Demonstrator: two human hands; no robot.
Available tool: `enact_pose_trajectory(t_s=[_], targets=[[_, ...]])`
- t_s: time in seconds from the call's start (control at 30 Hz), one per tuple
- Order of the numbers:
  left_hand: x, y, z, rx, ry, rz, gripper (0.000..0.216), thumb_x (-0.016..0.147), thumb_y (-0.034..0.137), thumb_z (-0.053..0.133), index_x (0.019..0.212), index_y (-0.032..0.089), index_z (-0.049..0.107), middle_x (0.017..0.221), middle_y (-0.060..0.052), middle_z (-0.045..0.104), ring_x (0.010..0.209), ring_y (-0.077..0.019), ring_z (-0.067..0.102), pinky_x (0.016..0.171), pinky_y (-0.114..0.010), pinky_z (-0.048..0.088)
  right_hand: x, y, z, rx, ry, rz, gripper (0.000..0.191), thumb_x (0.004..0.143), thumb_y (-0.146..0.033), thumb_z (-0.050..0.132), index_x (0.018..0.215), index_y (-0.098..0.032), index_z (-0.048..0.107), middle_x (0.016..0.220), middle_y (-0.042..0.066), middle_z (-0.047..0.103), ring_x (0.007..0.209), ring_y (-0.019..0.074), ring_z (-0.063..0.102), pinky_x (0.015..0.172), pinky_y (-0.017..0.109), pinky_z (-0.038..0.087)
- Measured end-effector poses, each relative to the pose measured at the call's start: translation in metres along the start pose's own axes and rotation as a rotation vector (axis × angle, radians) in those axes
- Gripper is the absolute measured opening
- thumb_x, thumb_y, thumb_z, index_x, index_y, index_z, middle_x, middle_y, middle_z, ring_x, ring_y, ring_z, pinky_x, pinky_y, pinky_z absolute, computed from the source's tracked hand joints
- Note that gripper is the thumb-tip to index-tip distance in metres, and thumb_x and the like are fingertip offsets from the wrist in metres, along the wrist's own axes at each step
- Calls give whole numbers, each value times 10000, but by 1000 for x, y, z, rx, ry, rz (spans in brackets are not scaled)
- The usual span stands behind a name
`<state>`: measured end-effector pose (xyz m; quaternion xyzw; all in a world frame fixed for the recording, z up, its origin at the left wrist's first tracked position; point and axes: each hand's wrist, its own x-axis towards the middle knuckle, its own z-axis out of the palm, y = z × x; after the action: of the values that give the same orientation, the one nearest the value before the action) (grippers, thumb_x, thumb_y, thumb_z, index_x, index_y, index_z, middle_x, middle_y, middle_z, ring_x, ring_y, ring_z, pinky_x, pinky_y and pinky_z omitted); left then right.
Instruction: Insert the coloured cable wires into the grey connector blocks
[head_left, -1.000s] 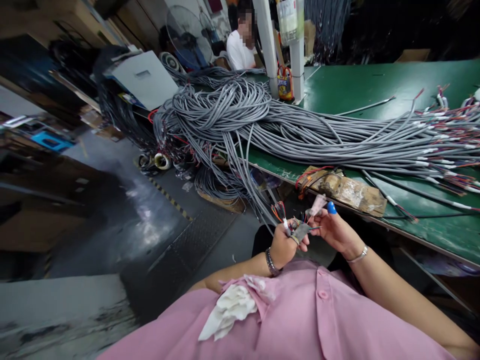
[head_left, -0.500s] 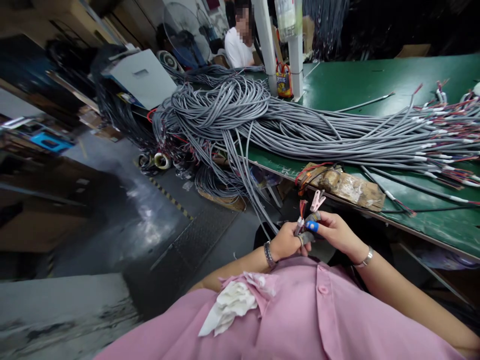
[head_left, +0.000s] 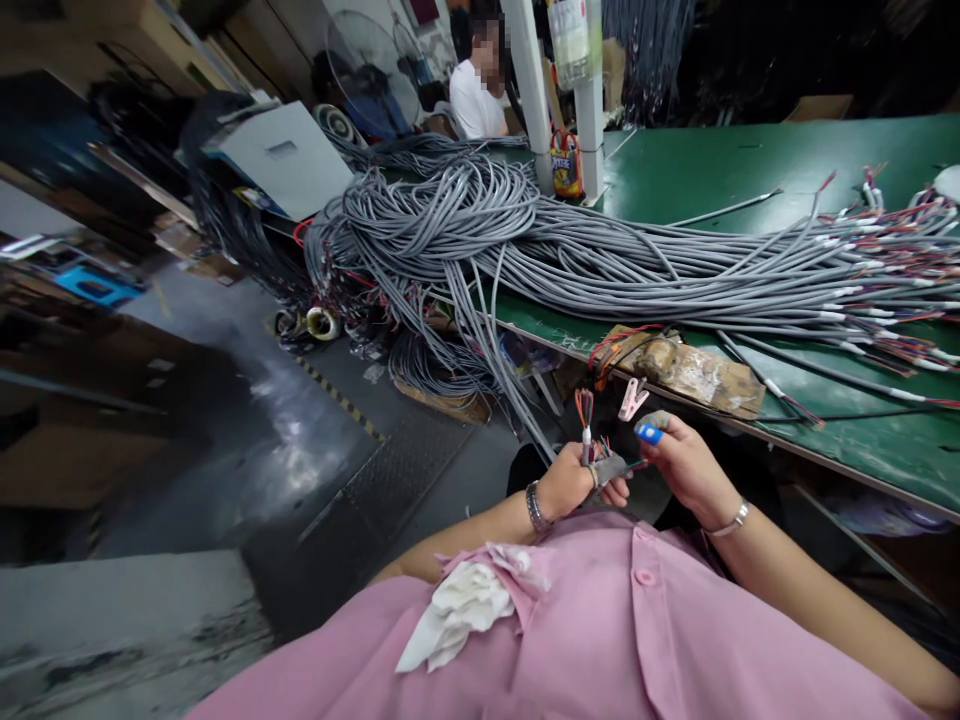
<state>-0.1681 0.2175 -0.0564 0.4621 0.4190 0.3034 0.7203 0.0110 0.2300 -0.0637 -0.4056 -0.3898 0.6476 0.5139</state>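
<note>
My left hand (head_left: 576, 482) is closed around the ends of grey cables, and a fan of red and orange wires (head_left: 584, 405) stands up above its fingers. More thin coloured wires (head_left: 602, 448) stick out beside the thumb, some pointing toward my other hand. To the right, my right hand (head_left: 686, 470) has its thumb and forefinger pinched together; what lies between them, if anything, is too small to make out. Blue tape wraps that thumb, and grey coverings sit on fingertips of both hands. A pink clothespin (head_left: 634, 398) is just above, by the bench edge.
A large bundle of grey cables (head_left: 585, 265) lies across the green bench (head_left: 697, 165), stripped ends to the right. A worn wooden block (head_left: 686, 375) sits at the front edge. Behind are white posts (head_left: 590, 130), a fan (head_left: 373, 75) and a seated person (head_left: 478, 95).
My right hand has moved away from my left, slightly to the right and up. The red and orange wires now stand higher and spread out, with more coloured wires showing beside them.
</note>
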Motion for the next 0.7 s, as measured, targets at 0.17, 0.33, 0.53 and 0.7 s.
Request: enact_pose_trajectory(t_s=[0.17,0.33,0.53,0.7], targets=[[-1,-2,-4,-65,126,28,494,712,570,660,660,79,647,578,-104,663,504,-186,647,489,-271,509,4,-1,-11,78,-37,74,114,773,-286,685,809,-202,616,639,-37,483,571,98,414,565,245,379],[5,0,0,-121,188,41,516,674,591,681,737,80,648,588,-103,668,497,-193,644,461,-267,494,-10,6,2,-177,-175,-60,248,722,-282,749,941,-224,649,859,21,604,746,153,523,669,288,432],[5,2,-3,-39,45,14,517,695,601,658,684,83,660,623,-121,682,545,-189,656,525,-272,509,-12,4,14,-199,-96,-77,181,803,-381,664,760,-206,639,670,11,596,605,145,497,599,301,424],[-1,5,-9,121,-126,-12,452,687,538,704,624,92,662,577,-96,668,512,-147,626,520,-237,496,-1,-2,12,-268,-239,10,227,775,-406,689,760,-185,638,687,12,625,605,137,519,599,283,424]])
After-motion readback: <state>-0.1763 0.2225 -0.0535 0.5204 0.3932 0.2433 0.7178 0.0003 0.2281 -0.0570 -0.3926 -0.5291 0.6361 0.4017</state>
